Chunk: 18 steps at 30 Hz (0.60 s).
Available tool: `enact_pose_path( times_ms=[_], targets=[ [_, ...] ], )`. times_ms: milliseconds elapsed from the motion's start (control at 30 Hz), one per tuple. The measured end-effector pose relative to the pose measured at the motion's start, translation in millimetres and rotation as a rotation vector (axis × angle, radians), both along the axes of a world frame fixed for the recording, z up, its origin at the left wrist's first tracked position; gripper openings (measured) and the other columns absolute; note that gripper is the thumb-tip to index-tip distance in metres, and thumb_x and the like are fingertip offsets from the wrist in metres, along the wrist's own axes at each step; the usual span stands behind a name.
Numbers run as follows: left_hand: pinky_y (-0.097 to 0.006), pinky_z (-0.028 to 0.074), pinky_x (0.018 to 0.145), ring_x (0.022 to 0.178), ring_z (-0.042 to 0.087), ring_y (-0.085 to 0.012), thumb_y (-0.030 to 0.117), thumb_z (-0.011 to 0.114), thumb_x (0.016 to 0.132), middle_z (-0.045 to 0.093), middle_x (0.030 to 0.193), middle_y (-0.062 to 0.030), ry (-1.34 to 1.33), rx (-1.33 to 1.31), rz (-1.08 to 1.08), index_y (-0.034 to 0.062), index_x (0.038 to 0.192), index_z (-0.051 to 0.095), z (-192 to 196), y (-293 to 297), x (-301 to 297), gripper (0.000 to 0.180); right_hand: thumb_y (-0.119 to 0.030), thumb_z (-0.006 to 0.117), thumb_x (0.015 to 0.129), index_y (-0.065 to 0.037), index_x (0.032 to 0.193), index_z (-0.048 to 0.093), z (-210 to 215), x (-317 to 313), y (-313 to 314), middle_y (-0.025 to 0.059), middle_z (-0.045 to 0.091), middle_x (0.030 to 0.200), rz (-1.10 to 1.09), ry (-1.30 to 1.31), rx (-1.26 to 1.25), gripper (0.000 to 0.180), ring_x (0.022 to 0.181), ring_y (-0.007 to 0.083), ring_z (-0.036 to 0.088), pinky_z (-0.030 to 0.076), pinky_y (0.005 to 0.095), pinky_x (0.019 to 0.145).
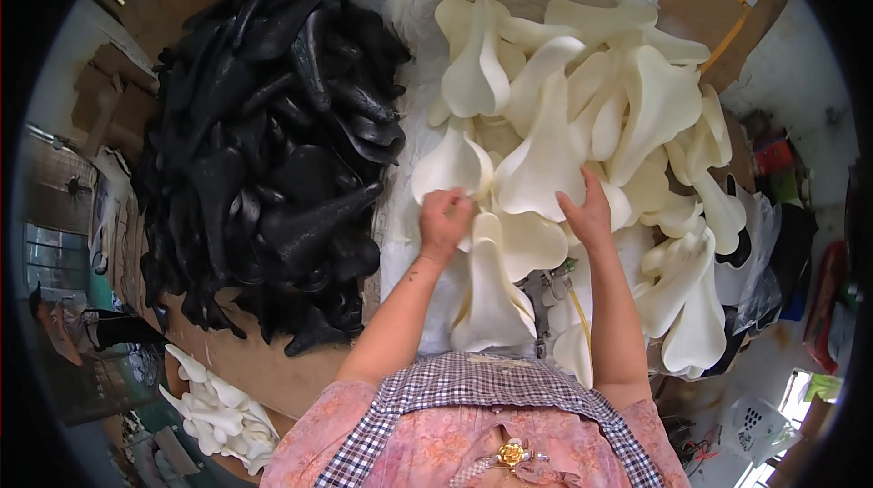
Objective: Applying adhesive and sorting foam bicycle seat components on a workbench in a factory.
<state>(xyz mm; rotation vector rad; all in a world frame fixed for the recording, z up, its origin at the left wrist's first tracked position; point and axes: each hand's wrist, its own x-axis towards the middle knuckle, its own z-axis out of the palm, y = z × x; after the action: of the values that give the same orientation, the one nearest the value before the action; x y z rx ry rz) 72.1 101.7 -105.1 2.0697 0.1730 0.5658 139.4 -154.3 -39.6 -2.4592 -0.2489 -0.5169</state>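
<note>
Cream foam pads shaped like bicycle saddles, each with a wide end and a narrow nose, lie heaped in front of me. My left hand [446,222] is closed at the near edge of one cream saddle pad [446,163], its fingers curled over the rim. My right hand [589,208] has thumb and fingers apart, beside the wide end of a larger cream saddle pad [543,160]; it holds nothing I can see. Between my forearms, a folded-looking cream pad [491,301] points its nose away from me.
Black saddle-shaped pieces [273,151] form a tall heap on the left. White sheeting [400,124] lies under the cream heap. A small metal tool or fixture [548,292] with a yellow strip [580,324] sits near my right forearm. More cream pieces [218,411] lie at lower left.
</note>
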Motion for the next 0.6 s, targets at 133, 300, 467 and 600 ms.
enact_pose_path(
  times_ms=[133, 300, 467, 600],
  targets=[
    [-0.032, 0.047, 0.067, 0.072, 0.056, -0.0214, 0.014, 0.068, 0.077, 0.057, 0.088, -0.0094, 0.133, -0.115, 0.465, 0.0031, 0.098, 0.064, -17.6, 43.2, 15.7, 0.024, -0.005, 0.061, 0.08, -0.002, 0.11, 0.058, 25.1, -12.0, -24.3, 0.0147, 0.058, 0.107, 0.032, 0.335, 0.346, 0.031, 0.096, 0.0261, 0.058, 0.048, 0.0328, 0.077],
    [-0.034, 0.047, 0.083, 0.093, 0.062, -0.0261, 0.027, 0.076, 0.073, 0.062, 0.109, -0.018, 0.479, -0.574, 0.351, -0.0057, 0.113, 0.058, -44.7, 49.3, 14.4, 0.055, -0.004, 0.063, 0.078, -0.001, 0.106, 0.059, 42.5, -54.5, -23.6, 0.0147, 0.061, 0.099, 0.048, -0.114, -0.141, 0.029, 0.09, 0.0337, 0.058, 0.049, 0.0378, 0.076],
    [-0.032, 0.047, 0.083, 0.093, 0.063, -0.0259, 0.028, 0.077, 0.071, 0.066, 0.105, -0.0185, 0.566, -0.878, 0.131, -0.0051, 0.109, 0.061, -19.2, 61.6, -18.3, 0.053, -0.011, 0.071, 0.073, -0.002, 0.109, 0.056, 25.8, -148.4, -11.1, 0.0201, 0.053, 0.115, 0.542, 0.423, 0.048, 0.041, 0.103, 0.0368, 0.054, 0.047, 0.0422, 0.083],
    [-0.037, 0.047, 0.083, 0.094, 0.061, -0.0295, 0.024, 0.073, 0.074, 0.064, 0.103, -0.0169, 0.258, 0.098, 0.33, -0.0015, 0.105, 0.062, 11.6, 84.0, -72.6, 0.042, -0.017, 0.072, 0.072, -0.002, 0.11, 0.055, -28.4, -189.0, -6.4, 0.0208, 0.053, 0.115, 0.535, 0.154, -0.101, 0.044, 0.105, 0.038, 0.052, 0.045, 0.0442, 0.087]
  ],
)
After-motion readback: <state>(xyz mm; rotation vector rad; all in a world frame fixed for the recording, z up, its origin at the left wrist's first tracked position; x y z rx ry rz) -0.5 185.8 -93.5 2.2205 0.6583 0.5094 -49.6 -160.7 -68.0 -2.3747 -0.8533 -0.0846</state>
